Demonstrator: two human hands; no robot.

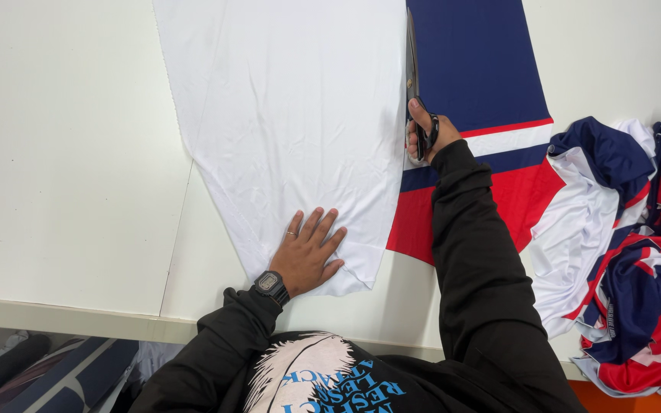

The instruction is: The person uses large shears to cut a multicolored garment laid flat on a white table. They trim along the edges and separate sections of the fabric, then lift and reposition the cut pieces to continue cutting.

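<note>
My left hand (309, 256) lies flat, fingers spread, palm down on the lower corner of the white cloth (292, 130), low in the middle of the frame. It grips nothing; I judge it serves to pin the cloth to the counter (63, 153) so the sheet does not creep or bunch while the blades work.

My right hand (423, 134) is closed through the black handles of the scissors (411, 76), right of centre in the upper half. The blades point toward the top of the frame and run along the seam line where the white cloth meets the blue, white and red printed cloth (476, 61). How far apart the blades stand I cannot tell; they look nearly together.

The white cloth spreads from the top centre down to my left hand, lying smooth with light creases. The printed cloth lies just beside it, to the right, flat on the counter.

A heap of cut pieces (629, 245) in the same colours sits at the right edge, apart from the cutting line, presumably kept clear of the blades.

A black wristwatch (270, 284) sits on my left wrist.
</note>
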